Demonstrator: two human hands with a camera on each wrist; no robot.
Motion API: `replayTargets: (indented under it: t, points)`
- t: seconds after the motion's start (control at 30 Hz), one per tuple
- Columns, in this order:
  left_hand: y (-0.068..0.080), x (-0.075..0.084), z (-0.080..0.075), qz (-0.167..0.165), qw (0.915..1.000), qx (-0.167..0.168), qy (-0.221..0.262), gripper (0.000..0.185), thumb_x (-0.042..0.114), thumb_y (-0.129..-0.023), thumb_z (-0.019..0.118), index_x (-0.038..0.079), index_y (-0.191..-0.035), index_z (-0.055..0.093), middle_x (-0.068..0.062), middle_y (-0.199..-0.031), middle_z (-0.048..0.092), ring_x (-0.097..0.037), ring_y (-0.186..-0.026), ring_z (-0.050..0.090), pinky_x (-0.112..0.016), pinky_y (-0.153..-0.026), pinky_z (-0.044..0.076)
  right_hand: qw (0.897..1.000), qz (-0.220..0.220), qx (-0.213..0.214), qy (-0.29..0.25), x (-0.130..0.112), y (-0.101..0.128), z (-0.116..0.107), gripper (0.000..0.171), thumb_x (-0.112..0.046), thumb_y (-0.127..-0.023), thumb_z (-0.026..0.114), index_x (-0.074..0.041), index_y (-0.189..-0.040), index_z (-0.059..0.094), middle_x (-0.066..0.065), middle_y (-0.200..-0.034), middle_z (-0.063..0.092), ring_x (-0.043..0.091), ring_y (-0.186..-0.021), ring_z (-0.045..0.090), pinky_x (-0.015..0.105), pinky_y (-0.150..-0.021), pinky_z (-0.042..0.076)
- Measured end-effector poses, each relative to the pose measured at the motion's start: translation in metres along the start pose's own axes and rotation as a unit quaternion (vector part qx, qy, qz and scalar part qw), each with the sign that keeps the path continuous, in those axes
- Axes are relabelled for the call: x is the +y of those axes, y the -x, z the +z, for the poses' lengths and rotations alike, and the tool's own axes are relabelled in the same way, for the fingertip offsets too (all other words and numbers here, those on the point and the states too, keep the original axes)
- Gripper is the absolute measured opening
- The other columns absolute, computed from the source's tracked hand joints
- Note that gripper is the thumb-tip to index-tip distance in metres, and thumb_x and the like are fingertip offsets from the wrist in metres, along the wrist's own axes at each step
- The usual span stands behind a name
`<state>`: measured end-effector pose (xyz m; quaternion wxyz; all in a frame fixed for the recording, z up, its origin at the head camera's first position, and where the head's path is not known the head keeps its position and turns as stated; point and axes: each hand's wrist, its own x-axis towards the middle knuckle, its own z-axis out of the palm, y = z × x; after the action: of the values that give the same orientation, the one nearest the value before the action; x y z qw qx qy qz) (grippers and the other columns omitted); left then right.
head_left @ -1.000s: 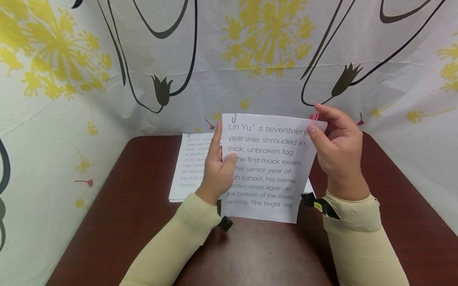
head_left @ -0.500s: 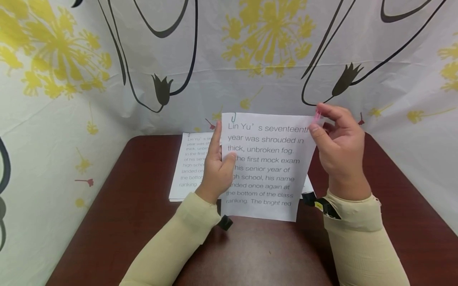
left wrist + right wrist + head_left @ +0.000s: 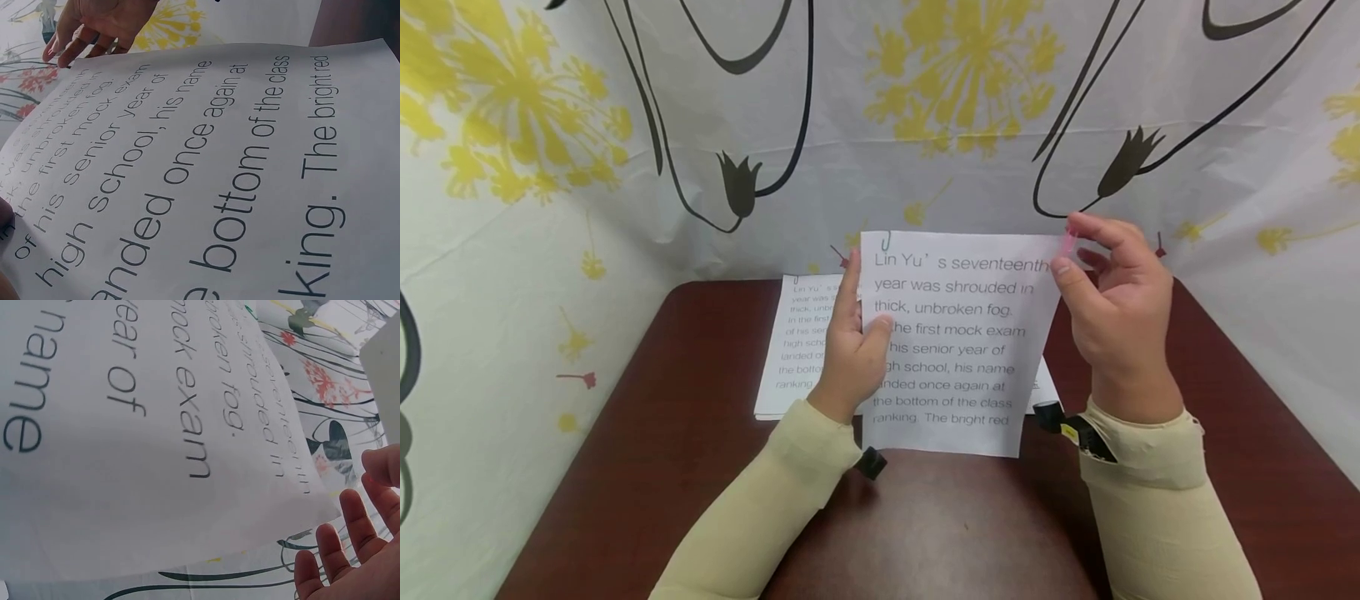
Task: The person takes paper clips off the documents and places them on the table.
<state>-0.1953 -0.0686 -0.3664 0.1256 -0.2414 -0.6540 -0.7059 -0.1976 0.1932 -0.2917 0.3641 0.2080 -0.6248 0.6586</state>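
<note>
A printed sheet of paper point(image 3: 955, 350) is held upright over the table. My left hand point(image 3: 855, 350) pinches its left edge, thumb on the printed side and fingers behind. On the sheet's top left corner sits a green paper clip point(image 3: 886, 242). My right hand point(image 3: 1120, 300) pinches a small pink paper clip point(image 3: 1070, 242) between thumb and index finger, right at the top right corner. In the right wrist view the other fingers point(image 3: 359, 528) are spread beside that corner, and the pink clip is hidden there. The left wrist view shows mostly the print.
Left of the held sheet lies a stack of printed paper point(image 3: 786, 367) with a clip at its top. Part of another white stack point(image 3: 1047, 390) shows behind the sheet's right edge. All lie on a dark red table point(image 3: 647, 450) before a patterned curtain point(image 3: 850, 100).
My right hand has drawn the pink paper clip outward, up and to the right, from the sheet's top right corner. The left hand keeps its grip, and the sheet sits slightly higher in view.
</note>
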Motion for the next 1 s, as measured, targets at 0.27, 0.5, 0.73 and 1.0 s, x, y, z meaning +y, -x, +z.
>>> replayTargets:
  t: [0.27, 0.5, 0.73, 1.0]
  points:
    - [-0.003, -0.001, -0.002, 0.006, 1.0, 0.002, 0.001, 0.093, -0.009, -0.102, 0.04, 0.049, -0.167, 0.008, 0.003, -0.151, 0.06, -0.027, -0.109, 0.076, -0.032, -0.071, 0.063, 0.999, -0.013, -0.007, -0.035, -0.004, 0.0, 0.002, 0.038, 0.019, -0.085, 0.066, 0.01, -0.121, 0.073, 0.007, -0.111, 0.07, 0.021, -0.104, 0.063, 0.03, -0.092, 0.049]
    - [-0.003, -0.002, -0.004, 0.0, 1.0, 0.005, -0.001, 0.09, -0.008, -0.103, 0.04, 0.041, -0.17, 0.005, 0.007, -0.152, 0.059, -0.025, -0.111, 0.076, -0.032, -0.074, 0.064, 0.997, -0.014, -0.018, -0.073, -0.007, 0.001, 0.003, 0.037, 0.021, -0.085, 0.063, 0.015, -0.121, 0.07, 0.011, -0.108, 0.07, 0.027, -0.1, 0.062, 0.032, -0.09, 0.052]
    - [-0.003, -0.006, -0.006, -0.009, 0.9999, 0.006, 0.013, 0.091, -0.008, -0.103, 0.04, 0.043, -0.17, 0.004, 0.004, -0.149, 0.063, -0.027, -0.11, 0.077, -0.035, -0.071, 0.065, 0.998, -0.003, -0.029, -0.062, -0.004, 0.005, -0.002, 0.039, 0.023, -0.084, 0.062, 0.014, -0.122, 0.07, 0.012, -0.112, 0.071, 0.025, -0.102, 0.063, 0.03, -0.092, 0.053]
    - [-0.006, -0.01, -0.008, -0.024, 0.9995, 0.011, 0.02, 0.091, -0.007, -0.103, 0.041, 0.045, -0.169, 0.006, 0.005, -0.149, 0.063, -0.027, -0.109, 0.077, -0.036, -0.071, 0.065, 0.998, 0.018, -0.064, -0.022, -0.002, 0.011, -0.015, 0.042, 0.023, -0.083, 0.062, 0.013, -0.123, 0.071, 0.007, -0.113, 0.07, 0.019, -0.102, 0.064, 0.025, -0.093, 0.053]
